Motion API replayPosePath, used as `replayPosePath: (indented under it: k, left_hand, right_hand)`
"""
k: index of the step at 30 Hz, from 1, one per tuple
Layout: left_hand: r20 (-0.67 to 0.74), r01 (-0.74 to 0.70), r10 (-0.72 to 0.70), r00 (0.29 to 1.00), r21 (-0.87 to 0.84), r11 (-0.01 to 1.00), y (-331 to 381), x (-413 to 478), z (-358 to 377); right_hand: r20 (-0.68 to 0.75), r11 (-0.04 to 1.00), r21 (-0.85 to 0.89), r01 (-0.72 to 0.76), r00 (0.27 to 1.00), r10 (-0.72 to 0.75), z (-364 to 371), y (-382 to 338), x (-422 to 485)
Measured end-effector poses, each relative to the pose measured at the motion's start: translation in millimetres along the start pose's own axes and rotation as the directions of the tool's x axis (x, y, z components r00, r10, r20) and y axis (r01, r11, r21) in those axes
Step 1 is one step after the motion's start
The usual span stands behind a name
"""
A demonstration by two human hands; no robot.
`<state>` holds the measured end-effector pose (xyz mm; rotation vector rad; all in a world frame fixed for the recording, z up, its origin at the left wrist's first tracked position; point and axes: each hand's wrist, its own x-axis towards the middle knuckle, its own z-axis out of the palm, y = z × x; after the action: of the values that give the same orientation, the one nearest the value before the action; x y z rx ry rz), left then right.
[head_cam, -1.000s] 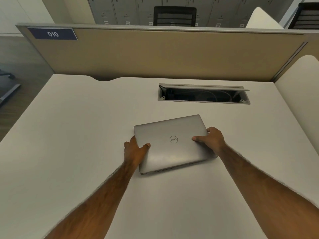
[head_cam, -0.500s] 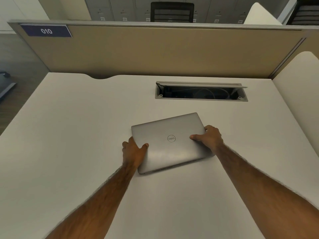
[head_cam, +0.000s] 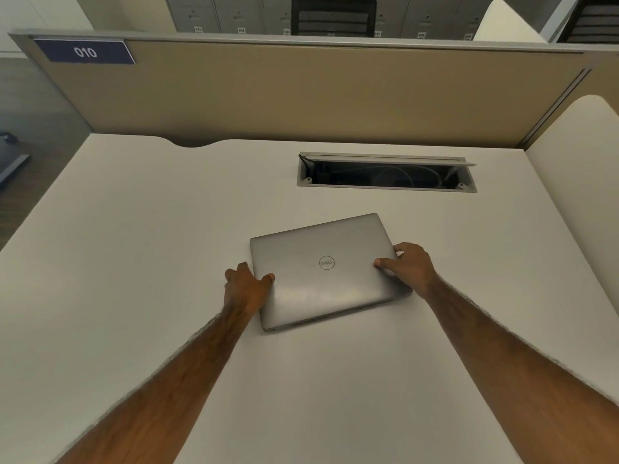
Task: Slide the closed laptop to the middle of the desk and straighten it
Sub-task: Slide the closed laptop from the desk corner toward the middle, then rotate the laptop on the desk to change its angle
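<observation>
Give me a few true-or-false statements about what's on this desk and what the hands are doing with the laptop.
1. The laptop is closed. True.
2. Only one hand touches it. False: the left hand grips its left edge and the right hand its right edge.
3. The laptop sits square to the desk edge. False: it is skewed, its right side angled further away.
4. The cable tray in the desk stands open, with cables inside. True.
5. The sign on the partition reads 025. False: it reads 010.
</observation>
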<state>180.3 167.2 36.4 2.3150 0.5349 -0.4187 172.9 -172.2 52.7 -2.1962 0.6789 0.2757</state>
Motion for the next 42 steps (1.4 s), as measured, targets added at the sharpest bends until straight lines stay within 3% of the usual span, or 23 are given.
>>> replayPosePath:
  k: [26, 42]
  left_hand:
    - [0.013, 0.03, -0.028, 1.0, -0.222, 0.975, 5, -10, 6]
    - [-0.105, 0.19, -0.278, 0.955, -0.5, 0.845, 1, -88, 31]
  right_hand:
    - [0.128, 1.0, 0.003, 0.015, 0.992, -0.015, -6, -19, 28]
    - [0.177, 0.972, -0.132, 0.193, 0.97, -0.168, 10, -70, 61]
